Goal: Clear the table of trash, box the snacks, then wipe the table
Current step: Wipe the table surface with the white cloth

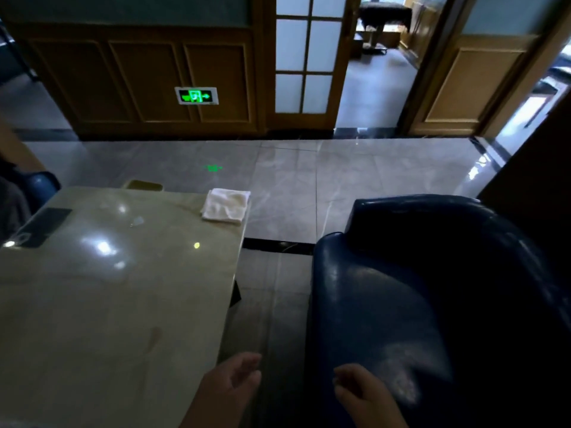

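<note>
A glossy beige table (pixel 117 304) fills the lower left. A folded white cloth (pixel 225 206) lies on its far right corner. A dark phone (pixel 43 227) rests flat near the table's left edge. My left hand (pixel 230 383) hovers low beside the table's near right edge, fingers loosely apart, holding nothing. My right hand (pixel 360 392) is to its right, over the front of a blue armchair, also empty with fingers apart. No snacks, box or trash show in this view.
A dark blue leather armchair (pixel 432 288) stands right of the table, a narrow strip of grey tiled floor (pixel 272 304) between them. Another blue seat (pixel 40 185) is at far left. Wooden panelling, a green exit sign (pixel 196 96) and an open doorway (pixel 377 72) lie beyond.
</note>
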